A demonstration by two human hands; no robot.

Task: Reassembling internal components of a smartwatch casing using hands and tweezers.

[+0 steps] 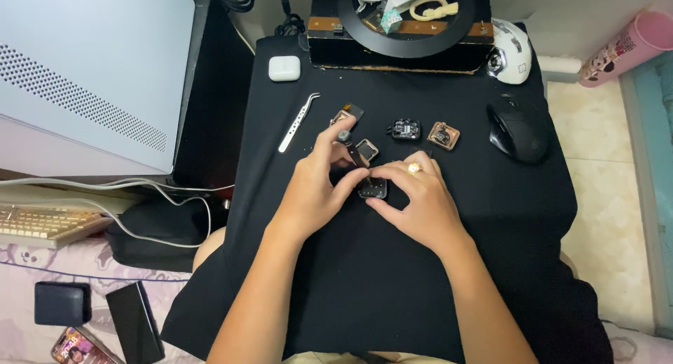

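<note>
I see my left hand [315, 189] pinching a small dark screwdriver [348, 148], its fingers closed round it. My right hand [413, 196] grips a small black part [372, 189] on the black cloth [392, 280]. Tweezers [298, 122] lie nearby.

You've got one cam only, head-mounted, looking almost straight down over your own forearms. It sits fairly near: the black-covered bench [420, 266] fills most of the frame, top to bottom. Your hands, left hand [315, 189] and right hand [417, 203], fall approx at center. Far edge of the view catches a ring light [406, 38]; left side takes in a monitor [84, 77] and keyboard [42, 224]; right side shows floor [603, 217]. No 2nd view, so nothing overlaps.
</note>
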